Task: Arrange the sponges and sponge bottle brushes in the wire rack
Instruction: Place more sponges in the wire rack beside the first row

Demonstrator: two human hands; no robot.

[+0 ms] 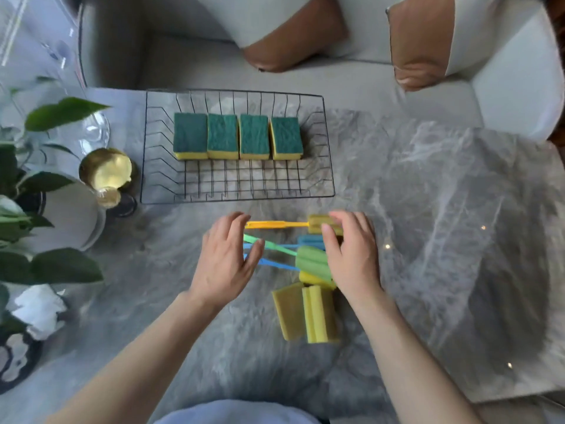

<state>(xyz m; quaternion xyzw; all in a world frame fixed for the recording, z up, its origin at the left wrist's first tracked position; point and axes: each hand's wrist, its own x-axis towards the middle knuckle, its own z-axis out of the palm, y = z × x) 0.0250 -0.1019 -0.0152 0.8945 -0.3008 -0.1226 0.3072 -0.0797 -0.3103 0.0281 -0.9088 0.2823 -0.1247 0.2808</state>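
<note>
On the grey marble bench, four sponges stand in my wire rack. Two more sponges lie toward the near edge. My open, empty hands, left hand and right hand, hover over several tangled brushes.

Both hands low, fingers spread, palms down.

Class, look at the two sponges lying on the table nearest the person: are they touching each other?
Touching. The head view shows the left table sponge and the right table sponge pressed side by side, no table surface visible between them.
</note>
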